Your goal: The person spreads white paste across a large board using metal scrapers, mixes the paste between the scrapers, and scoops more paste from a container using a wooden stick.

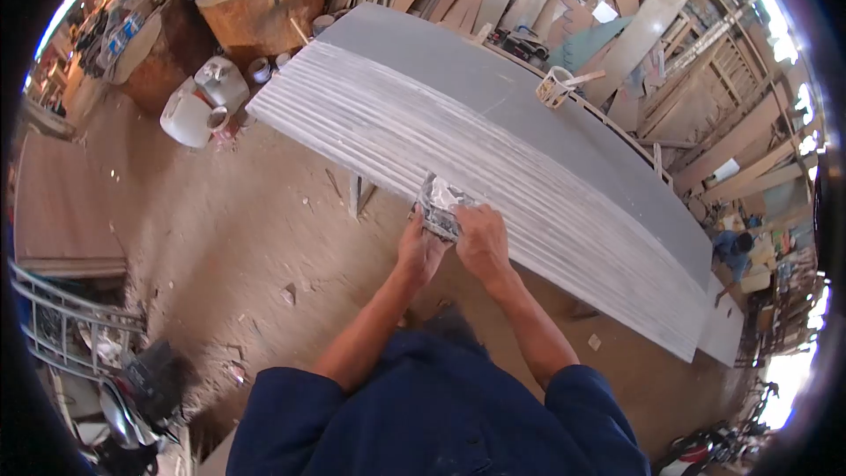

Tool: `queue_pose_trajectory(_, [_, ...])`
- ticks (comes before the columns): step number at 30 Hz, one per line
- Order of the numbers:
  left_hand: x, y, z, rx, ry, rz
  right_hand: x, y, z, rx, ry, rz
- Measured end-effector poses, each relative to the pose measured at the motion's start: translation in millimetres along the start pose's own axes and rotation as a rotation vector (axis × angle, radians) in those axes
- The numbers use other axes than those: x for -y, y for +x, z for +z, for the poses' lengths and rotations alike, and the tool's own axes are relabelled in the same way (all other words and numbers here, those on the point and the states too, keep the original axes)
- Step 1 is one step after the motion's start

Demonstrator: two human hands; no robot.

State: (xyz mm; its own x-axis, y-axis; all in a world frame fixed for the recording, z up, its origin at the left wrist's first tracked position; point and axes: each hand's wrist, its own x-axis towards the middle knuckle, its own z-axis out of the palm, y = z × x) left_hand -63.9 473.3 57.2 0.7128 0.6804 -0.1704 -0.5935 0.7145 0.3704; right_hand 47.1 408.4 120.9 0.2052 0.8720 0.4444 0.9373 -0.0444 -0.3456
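My left hand [421,251] grips the near edge of a small, paint-stained palette [432,221] with a mound of white paste [448,194] on it. My right hand [482,236] is closed at the palette's right side, its fingers bent over the paste. Whatever it may hold is hidden behind the fingers. Both hands are over the near edge of a long grey panel [397,31]. Its near half is a ribbed strip [529,203] smeared with white.
An open tub [555,88] with a stick across it stands at the panel's far edge. White jugs [187,115] and a small can [222,123] sit on the floor at left. Boards [652,18] lean behind. Another person [731,251] is at far right. A metal rack [70,317] lies at left.
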Motion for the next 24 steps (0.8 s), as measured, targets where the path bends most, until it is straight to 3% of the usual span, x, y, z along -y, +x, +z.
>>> queue_pose_trajectory(3, [7.0, -14.3, -7.3, -0.005, -0.012, 0.02, 5.7, -2.2, -9.2, 0.097, 0.014, -0.053])
queue_pose_trajectory(6, [14.1, -24.1, 1.4, -0.052, -0.069, -0.023, 18.6, 8.6, -43.5, 0.243, -0.035, 0.045])
queue_pose_trajectory(8, [18.7, -24.8, 6.7, -0.009, -0.057, -0.008, 13.3, 6.2, -45.4, 0.153, -0.047, 0.158])
queue_pose_trajectory(15, [47.3, -50.4, 20.0, -0.015, -0.006, 0.034, 10.6, -17.0, -61.5, 0.186, -0.075, 0.217])
queue_pose_trajectory(18, [57.9, -63.1, 27.0, 0.027, 0.032, 0.018, 15.8, -31.6, -72.2, 0.02, -0.047, 0.24])
queue_pose_trajectory(24, [95.1, -93.5, 29.7, 0.019, 0.003, 0.017, 14.8, -70.0, -91.4, 0.143, -0.062, 0.272])
